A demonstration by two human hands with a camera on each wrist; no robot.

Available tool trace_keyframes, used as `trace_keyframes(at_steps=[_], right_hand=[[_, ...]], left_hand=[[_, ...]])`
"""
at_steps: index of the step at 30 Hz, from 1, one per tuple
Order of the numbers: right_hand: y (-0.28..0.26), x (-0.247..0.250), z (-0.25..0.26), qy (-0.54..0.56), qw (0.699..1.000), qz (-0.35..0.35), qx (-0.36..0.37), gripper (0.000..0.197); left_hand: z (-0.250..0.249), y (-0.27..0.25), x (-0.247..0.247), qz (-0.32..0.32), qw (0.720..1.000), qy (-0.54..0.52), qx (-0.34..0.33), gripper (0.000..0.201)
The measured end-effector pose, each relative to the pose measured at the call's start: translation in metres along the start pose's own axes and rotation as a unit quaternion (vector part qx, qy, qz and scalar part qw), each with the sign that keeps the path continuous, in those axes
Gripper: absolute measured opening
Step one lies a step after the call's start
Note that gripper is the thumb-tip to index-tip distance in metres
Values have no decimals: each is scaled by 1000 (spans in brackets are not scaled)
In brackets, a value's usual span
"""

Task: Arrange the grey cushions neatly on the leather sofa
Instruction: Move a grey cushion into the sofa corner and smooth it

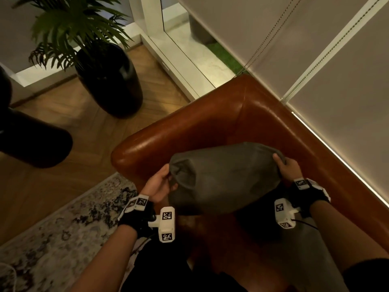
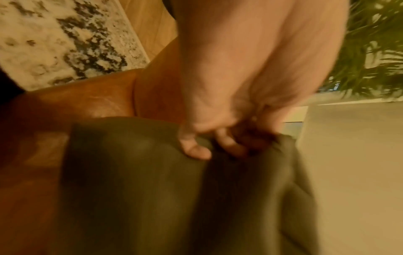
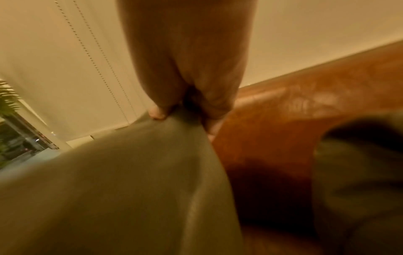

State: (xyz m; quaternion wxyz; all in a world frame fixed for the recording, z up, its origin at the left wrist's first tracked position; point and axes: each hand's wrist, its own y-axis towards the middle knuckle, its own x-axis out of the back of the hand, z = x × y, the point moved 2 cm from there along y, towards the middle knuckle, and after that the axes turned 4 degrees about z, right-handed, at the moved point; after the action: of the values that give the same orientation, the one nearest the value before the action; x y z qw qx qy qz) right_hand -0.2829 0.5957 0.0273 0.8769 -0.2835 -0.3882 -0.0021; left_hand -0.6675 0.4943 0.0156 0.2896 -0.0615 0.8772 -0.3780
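A grey cushion [image 1: 225, 178] hangs above the corner seat of the brown leather sofa [image 1: 210, 121], held between both hands. My left hand [image 1: 162, 182] grips its left corner, thumb and fingers curled into the fabric [image 2: 152, 189]. My right hand [image 1: 286, 167] pinches its right top corner; in the right wrist view the grey cushion [image 3: 122, 181] bunches under the fingertips [image 3: 157, 113]. A second grey cushion [image 1: 305, 249] lies on the seat below my right forearm, partly hidden; in the right wrist view this second cushion [image 3: 357, 172] sits at right.
A potted palm in a tall black pot [image 1: 109, 79] stands on the wood floor left of the sofa arm [image 1: 134, 148]. A patterned rug [image 1: 52, 239] lies in front. Roller blinds [image 1: 315, 60] with bead chains hang behind the sofa back. A dark object [image 1: 31, 142] sits at far left.
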Motion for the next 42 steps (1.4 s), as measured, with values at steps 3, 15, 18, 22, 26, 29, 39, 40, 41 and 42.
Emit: trace_keyframes(at_steps=[3, 15, 18, 22, 26, 29, 39, 40, 41, 42], right_hand=[[-3, -38, -9, -65, 996, 39, -36, 39], [-11, -40, -49, -78, 986, 53, -135, 52], [-17, -51, -55, -82, 984, 78, -141, 51], [-22, -64, -54, -97, 982, 81, -137, 50], [-28, -61, -45, -59, 987, 50, -141, 49], [-51, -64, -18, -4, 998, -26, -65, 40], [-85, -52, 54, 46, 979, -74, 182, 39], [-80, -41, 63, 68, 977, -84, 183, 41], [-79, -34, 77, 88, 972, -92, 196, 43], [-81, -32, 94, 91, 965, -99, 223, 44]], left_hand=[[-2, 5, 0, -98, 986, 129, 22, 53], [32, -14, 5, -40, 997, 9, 71, 35], [31, -9, 12, -118, 990, 18, 72, 48], [28, 12, 52, -191, 968, 163, 6, 95], [5, -23, 28, -189, 899, 382, -97, 41], [2, -31, 29, -242, 837, 464, -157, 36], [-11, -65, 78, -403, 774, 426, -240, 41], [-11, -64, 85, -398, 771, 435, -238, 43], [-9, -58, 90, -399, 774, 440, -222, 47], [-4, -51, 92, -406, 780, 440, -183, 50]])
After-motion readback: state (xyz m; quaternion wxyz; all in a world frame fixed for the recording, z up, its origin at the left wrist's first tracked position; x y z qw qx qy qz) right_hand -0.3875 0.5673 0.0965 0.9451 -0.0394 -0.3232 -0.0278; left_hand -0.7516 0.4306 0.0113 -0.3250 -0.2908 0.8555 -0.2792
